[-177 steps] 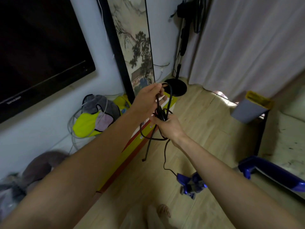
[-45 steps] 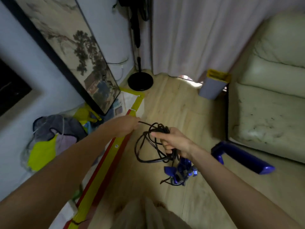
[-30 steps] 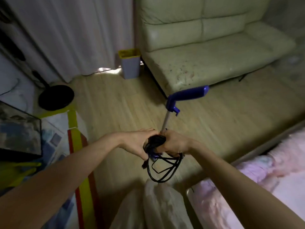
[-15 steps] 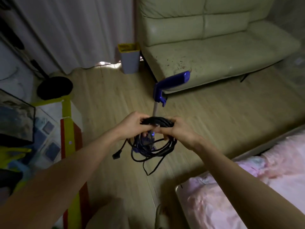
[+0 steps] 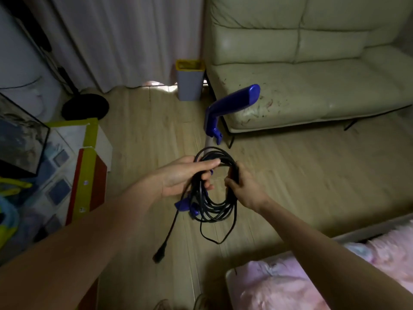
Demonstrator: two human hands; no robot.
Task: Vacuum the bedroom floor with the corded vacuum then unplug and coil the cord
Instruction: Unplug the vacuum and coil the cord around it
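The black cord (image 5: 214, 204) hangs as a loose coil of several loops between my hands, over the wooden floor. My left hand (image 5: 183, 177) grips the coil's upper left side. My right hand (image 5: 243, 189) grips its upper right side. The plug end (image 5: 159, 256) dangles free below the left hand. The blue vacuum stands upright just behind the coil; its handle (image 5: 232, 101) points right toward the sofa, and part of its blue body (image 5: 182, 204) shows through the loops.
A cream sofa (image 5: 312, 74) fills the back right. A grey bin with a yellow rim (image 5: 190, 81) stands beside it by the curtain. A fan base (image 5: 85, 106) and a yellow-red box (image 5: 87, 175) lie at left. Pink bedding (image 5: 312, 283) is at bottom right.
My view turned from the TV wall to the sofa. The coil widened as my hands moved apart on it, and the plug end dropped lower below my left hand.
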